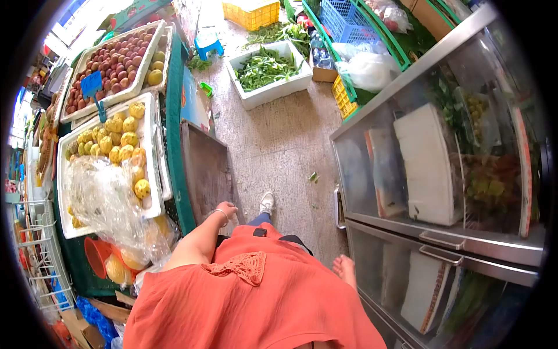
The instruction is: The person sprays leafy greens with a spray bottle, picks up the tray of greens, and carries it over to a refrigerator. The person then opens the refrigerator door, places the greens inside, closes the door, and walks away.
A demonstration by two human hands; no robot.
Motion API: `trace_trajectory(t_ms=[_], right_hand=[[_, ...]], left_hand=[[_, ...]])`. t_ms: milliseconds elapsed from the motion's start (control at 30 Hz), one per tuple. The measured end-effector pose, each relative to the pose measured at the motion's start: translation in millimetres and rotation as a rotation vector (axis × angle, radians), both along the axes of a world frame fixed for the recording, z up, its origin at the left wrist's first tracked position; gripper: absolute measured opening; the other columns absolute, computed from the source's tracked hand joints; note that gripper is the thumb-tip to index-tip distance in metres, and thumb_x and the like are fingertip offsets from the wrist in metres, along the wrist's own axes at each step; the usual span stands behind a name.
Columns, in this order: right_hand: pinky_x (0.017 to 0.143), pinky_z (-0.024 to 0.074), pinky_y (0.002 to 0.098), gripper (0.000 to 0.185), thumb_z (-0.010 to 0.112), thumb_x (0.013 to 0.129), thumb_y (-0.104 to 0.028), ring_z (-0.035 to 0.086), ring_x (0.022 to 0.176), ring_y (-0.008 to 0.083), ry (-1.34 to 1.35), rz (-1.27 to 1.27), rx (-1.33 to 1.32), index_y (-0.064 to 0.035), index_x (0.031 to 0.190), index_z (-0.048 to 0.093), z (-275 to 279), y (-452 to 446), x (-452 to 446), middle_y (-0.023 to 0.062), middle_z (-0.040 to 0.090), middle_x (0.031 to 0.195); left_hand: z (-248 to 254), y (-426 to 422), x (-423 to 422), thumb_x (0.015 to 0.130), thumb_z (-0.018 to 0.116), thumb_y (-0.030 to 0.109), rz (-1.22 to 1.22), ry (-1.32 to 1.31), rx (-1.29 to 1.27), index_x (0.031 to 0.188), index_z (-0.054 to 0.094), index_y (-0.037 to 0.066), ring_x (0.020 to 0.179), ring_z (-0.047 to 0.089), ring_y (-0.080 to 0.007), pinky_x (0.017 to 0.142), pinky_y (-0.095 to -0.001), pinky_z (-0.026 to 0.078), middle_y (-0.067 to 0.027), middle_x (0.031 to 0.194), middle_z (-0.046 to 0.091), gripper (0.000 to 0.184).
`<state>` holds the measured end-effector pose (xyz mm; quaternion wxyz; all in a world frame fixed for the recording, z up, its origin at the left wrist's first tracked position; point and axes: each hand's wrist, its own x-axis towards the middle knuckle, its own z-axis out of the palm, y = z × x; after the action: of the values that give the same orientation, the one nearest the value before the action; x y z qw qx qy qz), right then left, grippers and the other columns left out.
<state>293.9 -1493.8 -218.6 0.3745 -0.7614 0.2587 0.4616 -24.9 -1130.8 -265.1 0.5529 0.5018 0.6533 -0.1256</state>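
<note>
My left hand (227, 210) hangs beside the open grey panel (206, 168) at the fruit stand, a bracelet on its wrist; whether its curled fingers hold anything cannot be made out. Low on the right, my right hand (344, 268) is close to the steel-framed glass cabinet (442, 238), its fingers loosely bent and partly hidden. One white shoe (267, 202) shows on the floor between them. Ahead stands a white foam box (269, 98) filled with green leafy vegetables (264, 68).
Trays of yellow fruit (129, 138) and dark red fruit (119, 58) line the left side. A blue stool (208, 45) and a yellow crate (251, 15) stand farther ahead. Green shelving (328, 43) with bags is at upper right. A cabinet handle (339, 207) juts into the aisle.
</note>
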Motion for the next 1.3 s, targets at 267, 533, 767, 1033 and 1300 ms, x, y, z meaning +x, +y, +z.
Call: trace_trajectory(t_ms=[267, 533, 767, 1033, 1300], right_hand=[[0.060, 0.0433, 0.0296, 0.034, 0.047, 0.080, -0.023, 0.055, 0.083, 0.0185, -0.129, 0.240, 0.196, -0.0066, 0.109, 0.044, 34, 168, 40, 0.0082, 0.054, 0.096], [0.047, 0.0432, 0.0282, 0.021, 0.049, 0.077, -0.019, 0.055, 0.060, 0.0157, -0.030, 0.573, -0.075, -0.0061, 0.092, 0.051, 17, 204, 46, 0.0031, 0.055, 0.073], [0.052, 0.0434, 0.0352, 0.023, 0.048, 0.076, -0.017, 0.055, 0.061, 0.0211, 0.016, 1.018, -0.069, -0.0020, 0.093, 0.049, -16, 266, 88, 0.0071, 0.054, 0.074], [0.044, 0.0411, 0.0291, 0.021, 0.047, 0.075, -0.017, 0.054, 0.061, 0.0176, 0.092, 0.697, 0.066, -0.0052, 0.093, 0.048, -34, 488, 150, 0.0064, 0.054, 0.076], [0.043, 0.0403, 0.0236, 0.020, 0.048, 0.078, -0.021, 0.053, 0.059, 0.0122, 0.022, 0.769, 0.235, -0.0078, 0.092, 0.050, -25, 680, 213, 0.0030, 0.055, 0.073]], left_hand=[[25, 106, 44, 0.074, 0.055, 0.015, 0.312, -0.349, 0.061, 0.098, 0.046, 0.006, 0.050, 0.046, -0.0117, 0.042, -0.0252, 0.040, -0.0024, 0.069, 0.050, 0.027], [27, 107, -16, 0.072, 0.055, 0.017, 0.714, -0.261, -0.037, 0.096, 0.049, 0.009, 0.055, 0.049, -0.0109, 0.043, -0.0233, 0.037, -0.0016, 0.074, 0.051, 0.026], [4, 90, -43, 0.072, 0.052, 0.013, 0.983, -0.184, -0.144, 0.072, 0.047, 0.010, 0.041, 0.041, -0.0104, 0.033, -0.0248, 0.030, 0.0003, 0.055, 0.043, 0.006], [27, 191, 8, 0.072, 0.052, 0.012, 1.068, -0.054, -0.099, 0.073, 0.048, 0.010, 0.043, 0.044, -0.0112, 0.033, -0.0246, 0.034, 0.0006, 0.055, 0.044, 0.005], [81, 351, 80, 0.076, 0.052, 0.016, 0.937, -0.282, 0.084, 0.101, 0.045, 0.008, 0.058, 0.050, -0.0083, 0.044, -0.0207, 0.041, 0.0000, 0.072, 0.050, 0.027]])
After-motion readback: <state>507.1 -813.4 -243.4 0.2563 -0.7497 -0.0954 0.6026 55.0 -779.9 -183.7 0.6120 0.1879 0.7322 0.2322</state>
